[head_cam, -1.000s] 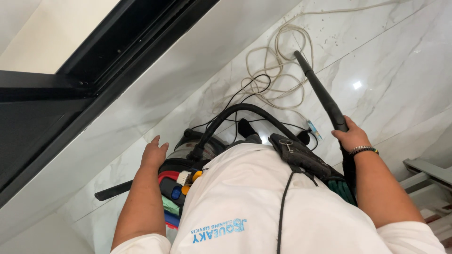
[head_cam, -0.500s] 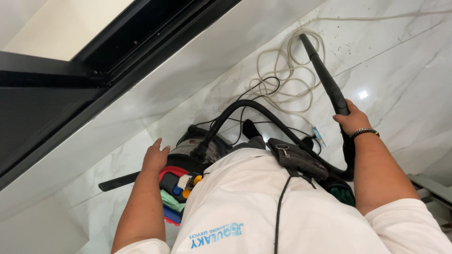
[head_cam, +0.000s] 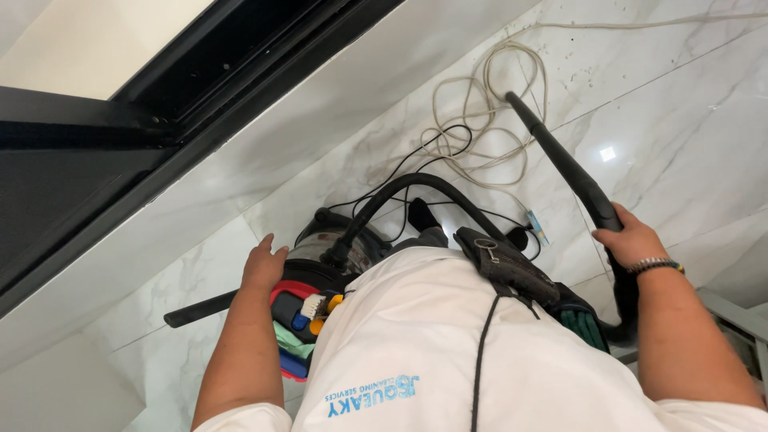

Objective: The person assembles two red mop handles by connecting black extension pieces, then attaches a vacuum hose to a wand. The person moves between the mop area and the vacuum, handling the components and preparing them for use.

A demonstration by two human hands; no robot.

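Vacuum wand (head_cam: 560, 164) in right hand (head_cam: 628, 240); long axis diagonal, tip far-left.

No packages, signs or screens — only blue lettering (head_cam: 372, 394) on the white shirt

Right hand (head_cam: 628, 238) around the rigid black plastic vacuum wand (head_cam: 560, 164), its tip over the loose coil of cream cable (head_cam: 480, 120) on the white marble-tile floor (head_cam: 680, 96), left hand (head_cam: 262, 264) on the round steel-bodied vacuum canister (head_cam: 332, 248), red caddy of cleaning tools (head_cam: 300, 320) just below that hand, black-framed glass door (head_cam: 160, 120) to the left.
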